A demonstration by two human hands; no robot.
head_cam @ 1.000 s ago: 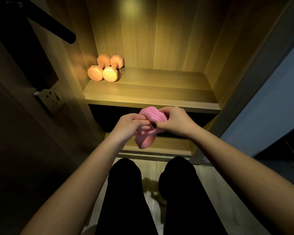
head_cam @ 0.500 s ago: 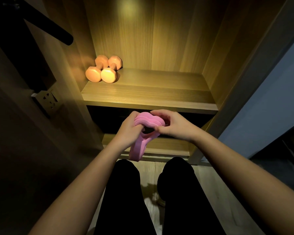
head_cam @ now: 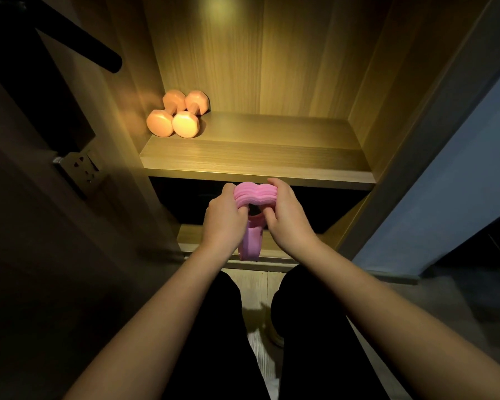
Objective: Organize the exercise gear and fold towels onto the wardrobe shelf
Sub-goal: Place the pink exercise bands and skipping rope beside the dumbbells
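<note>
One lit wooden wardrobe (head_cam: pixel 300 67) stands open ahead, with a shelf (head_cam: pixel 257 157) at mid-height. Two orange dumbbells (head_cam: pixel 176 116) lie side by side, touching, at the shelf's back left corner. Below and just in front of the shelf's front edge, the left hand (head_cam: pixel 223 217) and right hand (head_cam: pixel 289 217) both grip a pink band (head_cam: pixel 254 194), fingers curled round its bunched top, while a loop of it hangs down between the wrists.

Dumbbells (head_cam: pixel 176 115) on shelf (head_cam: pixel 257 157), back left; band (head_cam: pixel 254 194) before shelf edge.
</note>
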